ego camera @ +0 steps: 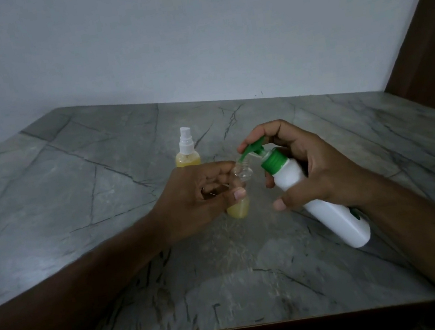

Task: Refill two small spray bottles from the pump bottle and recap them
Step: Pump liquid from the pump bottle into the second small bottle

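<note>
So I've got the open clear small spray bottle [239,190] in my left hand [203,193], mid grey marble tabletop [70,189]. The tilted white pump bottle with green pump [310,192] sits right of it in my right hand [311,166], nozzle over its mouth. The capped small spray bottle with white sprayer [186,149] stands just behind.

1. Nothing readable anywhere, honestly.
2. The tilted white plastic pump bottle with the green collar and nozzle [329,203] shows a small green mark near its base, mostly hidden by the wrist, so no letters can be made out.
</note>
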